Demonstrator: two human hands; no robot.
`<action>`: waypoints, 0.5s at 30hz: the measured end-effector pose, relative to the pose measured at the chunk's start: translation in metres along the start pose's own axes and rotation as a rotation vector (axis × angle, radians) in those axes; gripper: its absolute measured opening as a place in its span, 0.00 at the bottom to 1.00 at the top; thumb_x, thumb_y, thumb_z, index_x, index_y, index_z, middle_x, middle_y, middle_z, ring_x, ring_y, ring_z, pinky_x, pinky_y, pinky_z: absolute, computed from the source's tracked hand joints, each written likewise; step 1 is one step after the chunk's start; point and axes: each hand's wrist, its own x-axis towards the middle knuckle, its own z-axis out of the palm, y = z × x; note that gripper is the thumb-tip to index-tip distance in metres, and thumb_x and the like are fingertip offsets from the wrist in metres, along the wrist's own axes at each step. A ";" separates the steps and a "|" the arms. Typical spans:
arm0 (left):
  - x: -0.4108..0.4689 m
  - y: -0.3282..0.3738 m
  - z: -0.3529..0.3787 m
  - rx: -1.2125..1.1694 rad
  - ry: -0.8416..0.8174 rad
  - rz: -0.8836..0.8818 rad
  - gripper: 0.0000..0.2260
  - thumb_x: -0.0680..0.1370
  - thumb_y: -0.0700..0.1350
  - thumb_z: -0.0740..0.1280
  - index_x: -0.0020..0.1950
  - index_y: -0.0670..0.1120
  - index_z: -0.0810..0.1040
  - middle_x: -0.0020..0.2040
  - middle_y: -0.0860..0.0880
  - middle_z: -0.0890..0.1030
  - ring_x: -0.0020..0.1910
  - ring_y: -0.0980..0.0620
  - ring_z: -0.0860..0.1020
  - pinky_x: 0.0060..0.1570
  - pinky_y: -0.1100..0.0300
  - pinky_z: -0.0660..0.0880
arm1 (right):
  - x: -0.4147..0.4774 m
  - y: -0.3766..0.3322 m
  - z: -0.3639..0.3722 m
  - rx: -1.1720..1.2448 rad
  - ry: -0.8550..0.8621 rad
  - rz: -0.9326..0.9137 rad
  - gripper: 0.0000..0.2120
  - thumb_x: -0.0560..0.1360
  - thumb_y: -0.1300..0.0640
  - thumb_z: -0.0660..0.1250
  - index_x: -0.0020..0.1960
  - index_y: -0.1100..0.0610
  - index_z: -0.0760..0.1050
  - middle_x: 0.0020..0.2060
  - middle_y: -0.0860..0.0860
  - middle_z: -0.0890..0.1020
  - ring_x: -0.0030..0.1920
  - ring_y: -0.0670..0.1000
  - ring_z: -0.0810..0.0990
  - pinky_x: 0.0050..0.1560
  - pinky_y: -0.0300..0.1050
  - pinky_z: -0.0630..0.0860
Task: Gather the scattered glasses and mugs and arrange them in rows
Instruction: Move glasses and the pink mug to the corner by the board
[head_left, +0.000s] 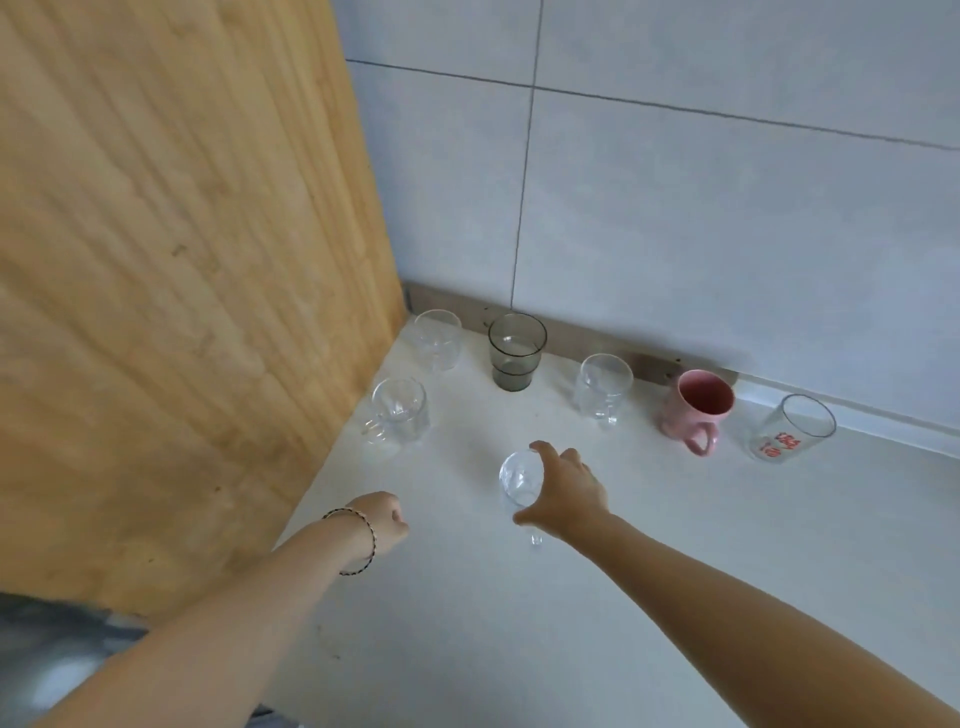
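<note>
On the white counter (649, 571) my right hand (563, 488) wraps around a small clear glass mug (519, 475), thumb near and fingers over its rim. My left hand (382, 519), wearing a thin bracelet, hovers closed to its left with nothing in it. Along the back wall stand a clear glass (438, 340), a smoky grey glass (517, 351), a clear mug (602, 387), a pink mug (698, 408) and a clear tumbler with red print (792, 428). A clear mug with a handle (397, 418) stands by the wooden panel.
A tall wooden panel (182, 286) closes off the left side of the counter. A pale tiled wall (727, 208) runs along the back. The counter's near left edge drops to a blurred grey area (52, 660).
</note>
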 end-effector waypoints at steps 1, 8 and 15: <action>0.006 -0.006 -0.004 -0.006 -0.002 0.007 0.17 0.76 0.41 0.57 0.29 0.53 0.57 0.30 0.53 0.58 0.28 0.55 0.58 0.28 0.62 0.53 | 0.013 -0.013 0.001 0.004 0.015 0.005 0.41 0.65 0.51 0.74 0.72 0.47 0.57 0.62 0.53 0.69 0.63 0.55 0.72 0.58 0.46 0.73; 0.035 -0.029 -0.004 -0.058 -0.056 0.071 0.13 0.75 0.41 0.57 0.31 0.52 0.62 0.42 0.50 0.67 0.42 0.50 0.65 0.31 0.63 0.59 | 0.079 -0.065 0.009 0.031 0.093 0.089 0.40 0.66 0.50 0.75 0.72 0.49 0.57 0.62 0.56 0.68 0.63 0.57 0.71 0.58 0.47 0.72; 0.048 -0.019 -0.008 -0.038 -0.089 0.133 0.12 0.75 0.41 0.57 0.32 0.51 0.62 0.44 0.50 0.67 0.42 0.50 0.64 0.33 0.62 0.60 | 0.086 -0.063 0.013 0.079 0.060 0.127 0.44 0.69 0.45 0.71 0.76 0.49 0.49 0.65 0.55 0.67 0.66 0.56 0.70 0.62 0.49 0.71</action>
